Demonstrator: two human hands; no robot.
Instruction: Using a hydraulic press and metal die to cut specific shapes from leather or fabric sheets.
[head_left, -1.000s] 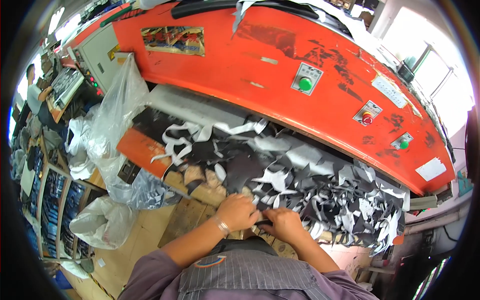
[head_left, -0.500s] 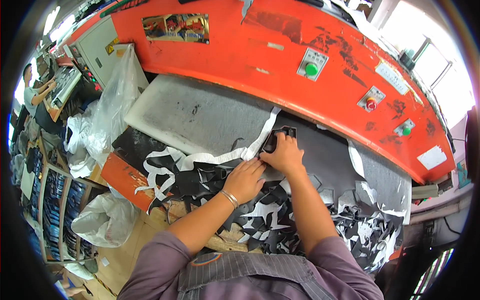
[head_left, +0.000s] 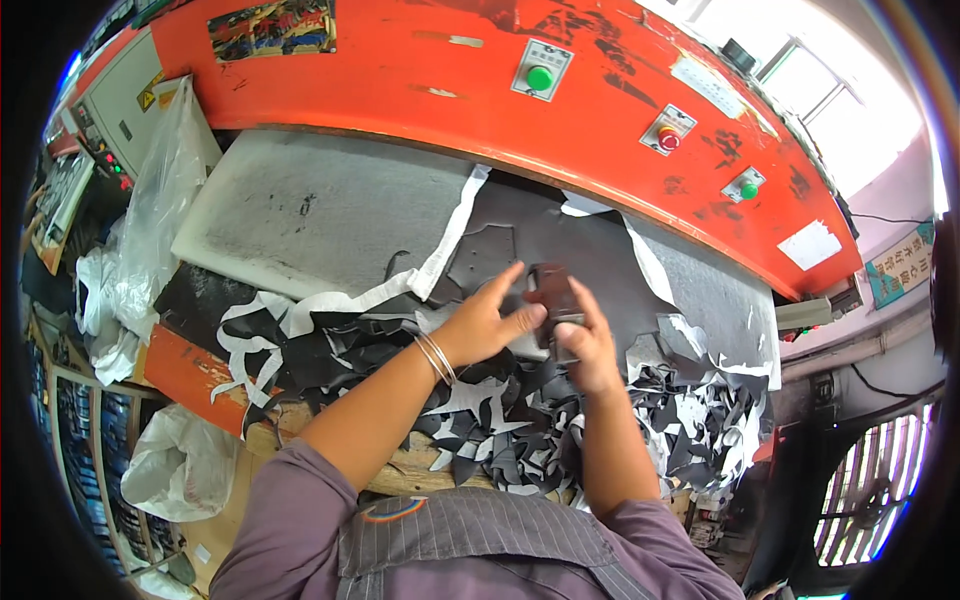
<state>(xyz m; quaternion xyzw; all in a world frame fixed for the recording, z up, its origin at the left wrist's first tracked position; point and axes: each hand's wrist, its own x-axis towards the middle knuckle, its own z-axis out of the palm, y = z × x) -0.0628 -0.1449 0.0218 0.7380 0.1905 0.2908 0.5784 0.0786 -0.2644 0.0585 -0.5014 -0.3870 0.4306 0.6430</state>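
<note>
Head view: dark brown block (head_left: 552,288) between the hands (head_left: 594,358).

Dark block (head_left: 552,288) held over a dark sheet (head_left: 590,245)

The block is dark brown, compact and longer than it is wide, with some lighter edges. Blur hides its finer details. It is held in the right hand (head_left: 590,352), with its long side pointing roughly away from the person. The sheet is smooth and nearly black, and it lies mostly flat on the grey surface (head_left: 320,210). White strips (head_left: 452,235) show along its left and right edges. In its left part, an angular outline (head_left: 484,250) is visible, with small dots inside. The block hides part of the sheet.
</note>
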